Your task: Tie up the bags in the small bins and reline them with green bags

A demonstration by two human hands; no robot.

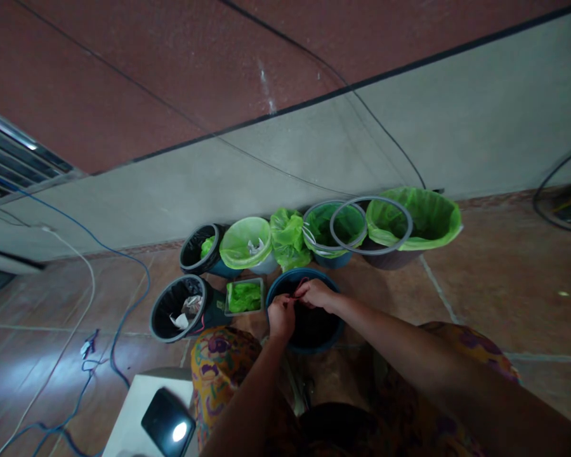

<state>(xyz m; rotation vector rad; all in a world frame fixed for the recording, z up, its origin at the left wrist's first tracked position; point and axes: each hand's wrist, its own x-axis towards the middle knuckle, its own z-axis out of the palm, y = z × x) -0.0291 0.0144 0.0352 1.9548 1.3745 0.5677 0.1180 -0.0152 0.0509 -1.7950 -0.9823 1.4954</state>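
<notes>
Both hands are together over the near left rim of a dark blue bin (343, 322) standing between my knees. My left hand (282, 316) is closed, its fingertips pinching a thin red string (301, 284). Beside it, my right hand (316, 294) pinches the same string, which makes a small loop above the fingers. The bin's inside is dark, so I cannot tell what lies in it. Just left of the bin sits a clear square tub (244, 296) of folded green plastic bags.
Along the wall stand a black-lined bin (190, 254), a green-lined bin (235, 244), a puffed green bag (288, 238), and more lined bins (419, 219) with a loose grey ring (409, 236). Another bin (158, 317) holds waste. A phone (164, 416) lies on a white surface. Cables cross the floor.
</notes>
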